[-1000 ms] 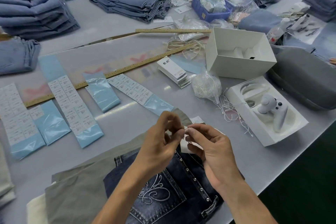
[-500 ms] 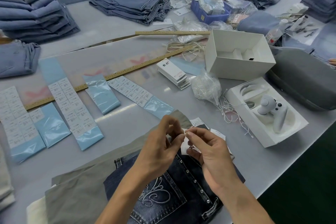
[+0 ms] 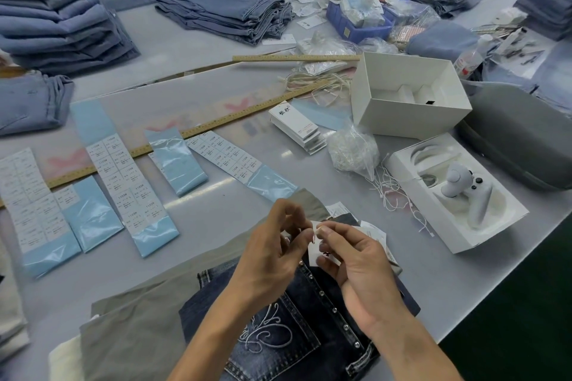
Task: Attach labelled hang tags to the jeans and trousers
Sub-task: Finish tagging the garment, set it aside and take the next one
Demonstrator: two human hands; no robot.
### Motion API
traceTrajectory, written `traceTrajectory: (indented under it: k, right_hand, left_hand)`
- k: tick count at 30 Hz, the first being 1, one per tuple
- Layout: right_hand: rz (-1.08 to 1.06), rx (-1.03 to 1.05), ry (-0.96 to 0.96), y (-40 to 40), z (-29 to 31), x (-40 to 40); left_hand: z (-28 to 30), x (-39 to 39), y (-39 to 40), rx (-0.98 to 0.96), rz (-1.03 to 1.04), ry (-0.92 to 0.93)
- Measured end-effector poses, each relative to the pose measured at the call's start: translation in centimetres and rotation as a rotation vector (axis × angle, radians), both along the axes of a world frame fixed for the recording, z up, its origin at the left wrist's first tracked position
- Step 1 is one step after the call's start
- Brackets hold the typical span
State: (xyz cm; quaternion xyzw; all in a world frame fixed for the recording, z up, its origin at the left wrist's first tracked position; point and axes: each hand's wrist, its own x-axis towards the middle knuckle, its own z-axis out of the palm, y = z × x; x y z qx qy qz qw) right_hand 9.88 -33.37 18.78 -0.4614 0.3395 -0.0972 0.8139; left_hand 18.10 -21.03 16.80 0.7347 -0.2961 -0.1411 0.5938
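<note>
Dark blue jeans (image 3: 288, 337) with white embroidery and metal studs lie at the near table edge, on top of grey-green trousers (image 3: 139, 312). Above their waistband my left hand (image 3: 272, 254) and my right hand (image 3: 359, 269) meet fingertip to fingertip. Both pinch a small white hang tag (image 3: 315, 246), which is mostly hidden by my fingers. More white tags (image 3: 376, 233) lie on the jeans just behind my right hand. A stack of boxed white tags (image 3: 298, 125) sits mid-table.
Strips of printed labels on blue backing (image 3: 130, 182) lie to the left. A bag of white strings (image 3: 353, 150), an open white box (image 3: 408, 96), a tray with a white controller (image 3: 461, 192) and a grey case (image 3: 520, 139) are at right. Folded jeans stacks (image 3: 52, 15) line the back.
My hands stay together over the waistband, working the tag; they have shifted only slightly. The view has tilted a little.
</note>
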Motion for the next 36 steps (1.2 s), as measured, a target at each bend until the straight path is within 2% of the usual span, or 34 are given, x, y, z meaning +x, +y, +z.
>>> traceTrajectory:
  k: [8, 18, 30, 36]
  right_hand:
    - [-0.025, 0.140, 0.022, 0.2, 0.3, 0.0]
    - [-0.133, 0.285, 0.001, 0.7, 0.3, 0.4]
    - [-0.112, 0.276, 0.005, 0.8, 0.3, 0.2]
    - [-0.048, 0.138, 0.003, 0.8, 0.6, 0.2]
  left_hand:
    - [-0.1, -0.3, -0.3, -0.042, 0.043, -0.046]
    - [-0.2, -1.4, -0.7, -0.137, 0.153, 0.006]
    - [-0.4, -1.7, -1.0, -0.165, 0.168, -0.024]
    - [-0.7, -1.5, -1.0, -0.166, 0.164, -0.037]
